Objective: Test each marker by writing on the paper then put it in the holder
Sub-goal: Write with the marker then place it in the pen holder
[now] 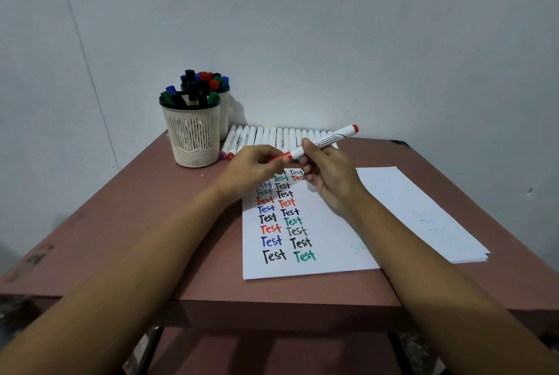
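The person holds one red marker (326, 140) in the air above the top part of the paper (326, 241), just in front of the row of markers (272, 135). Its long axis goes slanted: the red cap (279, 159) points to the lower left, and the other red end points to the upper right, towards the wall. The right hand (329, 175) has its fingers curled around the white barrel. The left hand (257, 166) pinches the cap with its fingertips. Two holders stand at the back left of the table (151, 208): the front holder (192, 132) and the back holder (225, 108), both with markers standing inside. The row lying near the wall has more than a dozen markers; the hands hide some, so I cannot count exactly. The paper shows two columns of "Test", eight rows plainly visible. A paper stack (438, 223) lies to the right.
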`<state>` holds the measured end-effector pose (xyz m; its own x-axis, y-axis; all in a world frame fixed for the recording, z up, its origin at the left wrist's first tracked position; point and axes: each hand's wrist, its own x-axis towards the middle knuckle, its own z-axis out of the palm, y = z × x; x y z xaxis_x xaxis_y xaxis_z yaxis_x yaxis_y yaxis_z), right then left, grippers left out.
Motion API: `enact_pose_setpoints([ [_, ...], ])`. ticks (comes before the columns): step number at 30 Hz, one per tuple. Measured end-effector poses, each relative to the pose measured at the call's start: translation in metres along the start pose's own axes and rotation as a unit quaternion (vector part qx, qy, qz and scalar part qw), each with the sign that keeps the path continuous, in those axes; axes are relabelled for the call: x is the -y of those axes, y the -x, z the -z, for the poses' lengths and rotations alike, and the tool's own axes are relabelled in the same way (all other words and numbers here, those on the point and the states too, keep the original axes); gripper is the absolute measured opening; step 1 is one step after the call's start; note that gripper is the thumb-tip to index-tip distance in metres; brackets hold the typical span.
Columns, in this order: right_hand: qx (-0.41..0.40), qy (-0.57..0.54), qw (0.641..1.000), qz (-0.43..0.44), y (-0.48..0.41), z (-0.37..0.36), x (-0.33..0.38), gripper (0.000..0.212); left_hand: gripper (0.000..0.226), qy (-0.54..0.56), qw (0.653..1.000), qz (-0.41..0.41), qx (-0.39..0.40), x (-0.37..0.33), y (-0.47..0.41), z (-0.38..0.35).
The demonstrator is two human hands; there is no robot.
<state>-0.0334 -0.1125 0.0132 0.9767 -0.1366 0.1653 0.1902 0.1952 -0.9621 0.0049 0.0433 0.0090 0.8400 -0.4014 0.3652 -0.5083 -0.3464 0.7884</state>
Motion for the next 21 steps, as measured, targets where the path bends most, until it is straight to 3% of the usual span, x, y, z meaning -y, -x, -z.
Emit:
enact_pose_setpoints([
  [5,0.025,-0.049,0.998,-0.027,0.002,0.001,0.000,0.019,0.021,0.006,1.000,-0.020,0.005,-0.005,0.006,-0.005],
  [11,0.049,-0.071,0.996,-0.037,0.001,0.002,-0.001,0.016,0.022,0.090,0.996,-0.005,0.025,-0.008,0.007,-0.005],
  [14,0.033,-0.077,0.996,-0.031,0.000,0.001,0.001,0.016,0.020,0.145,0.989,0.025,-0.003,-0.008,0.004,-0.009],
  [21,-0.014,-0.098,0.995,-0.028,-0.002,0.003,0.005,0.010,0.008,0.387,0.910,0.103,-0.102,-0.018,-0.001,-0.004],
])
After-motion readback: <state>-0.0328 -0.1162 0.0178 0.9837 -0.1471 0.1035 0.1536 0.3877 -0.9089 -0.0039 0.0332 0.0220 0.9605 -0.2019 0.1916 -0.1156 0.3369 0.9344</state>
